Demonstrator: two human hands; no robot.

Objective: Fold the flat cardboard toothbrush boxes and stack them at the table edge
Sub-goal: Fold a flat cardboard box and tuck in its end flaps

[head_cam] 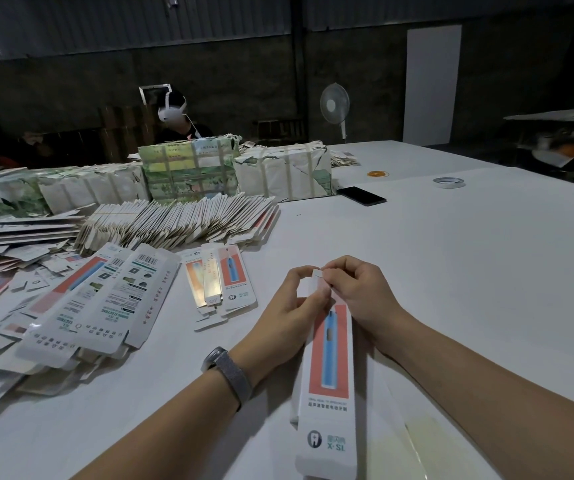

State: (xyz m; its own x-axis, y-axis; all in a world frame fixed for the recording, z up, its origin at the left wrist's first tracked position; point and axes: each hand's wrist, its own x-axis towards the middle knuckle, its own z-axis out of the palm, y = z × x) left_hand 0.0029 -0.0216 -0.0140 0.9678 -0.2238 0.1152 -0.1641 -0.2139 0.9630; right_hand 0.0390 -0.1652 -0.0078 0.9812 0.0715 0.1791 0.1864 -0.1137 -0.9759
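A packing workshop or warehouse: corrugated metal wall (105, 26) across the top of the frame, taped paper-wrapped bundles (283, 173) at centre, heaps of flat printed cartons (181, 221) at left, a standing fan (334, 107) behind the wide white table (469, 254).

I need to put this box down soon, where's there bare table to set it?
Bare table lies right of your right hand, up toward the phone and tape roll. Left of your left hand it is crowded with flat boxes.
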